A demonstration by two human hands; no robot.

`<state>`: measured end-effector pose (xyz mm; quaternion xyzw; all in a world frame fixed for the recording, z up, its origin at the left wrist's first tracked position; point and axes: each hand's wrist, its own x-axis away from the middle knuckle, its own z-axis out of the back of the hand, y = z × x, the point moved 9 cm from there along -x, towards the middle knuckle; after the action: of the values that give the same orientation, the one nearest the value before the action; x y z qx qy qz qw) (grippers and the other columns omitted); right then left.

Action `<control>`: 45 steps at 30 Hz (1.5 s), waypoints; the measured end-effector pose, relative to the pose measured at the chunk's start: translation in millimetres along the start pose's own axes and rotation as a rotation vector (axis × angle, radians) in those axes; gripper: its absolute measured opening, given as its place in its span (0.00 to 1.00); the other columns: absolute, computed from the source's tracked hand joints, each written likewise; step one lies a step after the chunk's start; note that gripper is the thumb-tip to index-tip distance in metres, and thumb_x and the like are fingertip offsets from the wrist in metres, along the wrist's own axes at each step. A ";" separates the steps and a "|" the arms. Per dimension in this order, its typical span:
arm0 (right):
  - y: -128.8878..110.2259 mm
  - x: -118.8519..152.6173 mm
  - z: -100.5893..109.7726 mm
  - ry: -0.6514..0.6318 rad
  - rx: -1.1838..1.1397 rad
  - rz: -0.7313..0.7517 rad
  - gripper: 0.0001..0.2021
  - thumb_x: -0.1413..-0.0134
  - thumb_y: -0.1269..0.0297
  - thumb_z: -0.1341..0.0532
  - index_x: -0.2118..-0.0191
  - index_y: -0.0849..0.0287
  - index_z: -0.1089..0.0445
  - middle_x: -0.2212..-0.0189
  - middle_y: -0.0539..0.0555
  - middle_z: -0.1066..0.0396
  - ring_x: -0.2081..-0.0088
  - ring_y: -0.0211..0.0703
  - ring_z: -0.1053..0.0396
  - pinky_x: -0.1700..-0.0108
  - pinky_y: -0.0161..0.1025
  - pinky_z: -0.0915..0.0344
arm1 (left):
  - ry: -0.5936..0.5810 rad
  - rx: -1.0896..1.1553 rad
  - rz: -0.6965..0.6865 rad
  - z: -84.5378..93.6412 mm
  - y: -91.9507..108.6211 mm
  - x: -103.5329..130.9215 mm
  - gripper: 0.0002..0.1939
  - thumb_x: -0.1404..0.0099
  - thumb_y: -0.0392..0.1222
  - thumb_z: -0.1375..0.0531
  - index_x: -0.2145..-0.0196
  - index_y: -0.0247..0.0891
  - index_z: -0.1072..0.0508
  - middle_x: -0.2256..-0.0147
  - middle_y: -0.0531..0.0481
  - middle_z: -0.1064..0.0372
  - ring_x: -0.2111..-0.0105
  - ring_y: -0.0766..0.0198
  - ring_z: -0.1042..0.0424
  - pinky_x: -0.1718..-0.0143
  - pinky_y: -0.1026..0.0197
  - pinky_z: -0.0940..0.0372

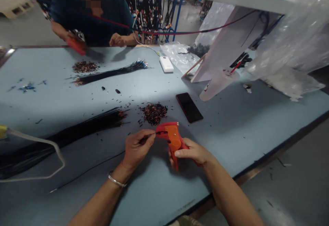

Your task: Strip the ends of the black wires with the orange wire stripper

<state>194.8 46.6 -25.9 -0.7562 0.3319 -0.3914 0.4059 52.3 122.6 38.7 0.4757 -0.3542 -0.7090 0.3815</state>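
Observation:
My right hand [189, 153] is wrapped round the handles of an orange and red wire stripper [174, 137], its jaws pointing left. Pinched in my left hand [137, 147] is a thin black wire [96, 166], with its end at the stripper's jaws. The wire trails down and left across the table to a pale tip. Just beyond the stripper lies a pile of cut insulation bits [154, 113] with coppery and black pieces. A thick bundle of black wires [84, 128] rests to the left, copper ends toward the pile.
Across the blue table [226, 126] stands a person [89, 17], one hand blurred with a red tool [76, 44]. Near them lie a second wire bundle [110, 72] and a scrap pile [85, 66]. A black phone [189, 107], white power bank [166, 64] and plastic bags [285, 54] are rightward.

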 end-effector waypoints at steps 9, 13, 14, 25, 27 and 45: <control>0.1 -0.4 5.3 0.019 0.035 -0.008 0.19 0.50 0.51 0.33 0.67 0.65 0.30 0.75 0.53 0.28 0.75 0.40 0.30 0.73 0.35 0.33 | -0.031 -0.063 -0.047 -1.8 4.7 -0.1 0.06 0.39 0.37 0.40 0.72 0.37 0.24 0.81 0.55 0.29 0.83 0.73 0.36 0.80 0.71 0.41; 0.4 0.0 7.3 0.026 0.047 -0.003 0.19 0.50 0.51 0.33 0.67 0.65 0.29 0.75 0.53 0.28 0.75 0.40 0.30 0.72 0.36 0.33 | -0.041 -0.067 -0.058 -2.9 5.6 -0.2 0.07 0.38 0.38 0.40 0.72 0.38 0.24 0.80 0.55 0.29 0.82 0.72 0.36 0.80 0.71 0.41; 0.6 0.1 7.7 0.028 0.049 -0.003 0.18 0.50 0.51 0.33 0.67 0.65 0.29 0.75 0.53 0.28 0.75 0.40 0.30 0.72 0.36 0.33 | -0.044 -0.067 -0.057 -3.2 5.5 -0.4 0.07 0.38 0.38 0.40 0.73 0.38 0.24 0.80 0.55 0.29 0.82 0.72 0.36 0.80 0.71 0.42; -0.1 1.1 9.7 0.032 0.072 -0.014 0.19 0.51 0.50 0.33 0.67 0.65 0.29 0.75 0.53 0.28 0.75 0.40 0.31 0.72 0.36 0.34 | -0.060 -0.050 -0.003 -4.2 2.2 -0.6 0.07 0.39 0.39 0.41 0.73 0.37 0.25 0.82 0.55 0.31 0.83 0.72 0.37 0.80 0.71 0.42; 0.2 1.2 9.7 0.028 0.075 -0.016 0.19 0.51 0.51 0.33 0.67 0.65 0.29 0.74 0.53 0.28 0.75 0.40 0.30 0.71 0.36 0.34 | -0.061 -0.047 0.015 -4.4 -0.2 -0.2 0.08 0.39 0.39 0.40 0.73 0.37 0.24 0.81 0.55 0.31 0.82 0.72 0.37 0.80 0.71 0.42; 1.9 0.3 7.0 0.029 0.051 -0.020 0.20 0.51 0.50 0.32 0.66 0.66 0.29 0.74 0.54 0.27 0.74 0.39 0.29 0.71 0.35 0.32 | -0.033 -0.035 0.008 -2.9 0.0 0.1 0.07 0.39 0.39 0.40 0.73 0.37 0.24 0.81 0.56 0.30 0.82 0.72 0.37 0.79 0.71 0.41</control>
<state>200.7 48.0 -30.1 -0.7431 0.3200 -0.4151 0.4162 55.0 122.1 37.7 0.4558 -0.3500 -0.7212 0.3869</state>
